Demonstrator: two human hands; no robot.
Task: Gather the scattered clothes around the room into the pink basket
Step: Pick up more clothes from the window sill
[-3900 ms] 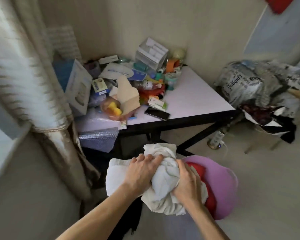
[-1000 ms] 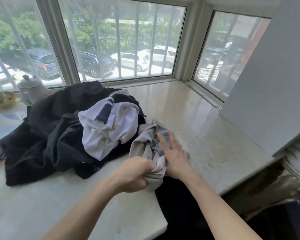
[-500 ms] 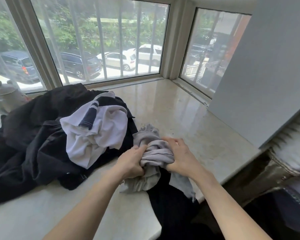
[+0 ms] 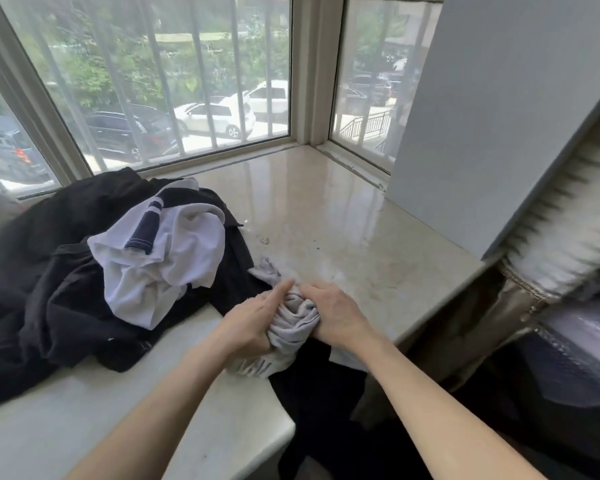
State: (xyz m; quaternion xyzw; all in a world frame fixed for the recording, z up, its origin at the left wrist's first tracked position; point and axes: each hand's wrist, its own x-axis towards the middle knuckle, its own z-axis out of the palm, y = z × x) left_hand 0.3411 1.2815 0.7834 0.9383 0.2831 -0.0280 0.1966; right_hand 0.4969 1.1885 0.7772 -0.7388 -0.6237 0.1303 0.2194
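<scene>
A grey garment (image 4: 293, 323) is bunched between both hands at the front edge of the marble window sill (image 4: 343, 223). My left hand (image 4: 250, 323) grips its left side and my right hand (image 4: 333, 315) grips its right side. To the left lies a white shirt with a navy collar (image 4: 163, 258) on top of a heap of black clothes (image 4: 49, 271). Another black garment (image 4: 312, 382) hangs over the sill edge under my hands. The pink basket is out of view.
Barred windows (image 4: 170, 81) rise behind the sill, with parked cars outside. A grey wall panel (image 4: 499, 116) stands at the right. A tied curtain (image 4: 561, 251) hangs at the far right, above dark floor space.
Both hands have drawn the grey garment into a tighter bundle, closer to the sill's front edge. The view has shifted slightly left and nearer.
</scene>
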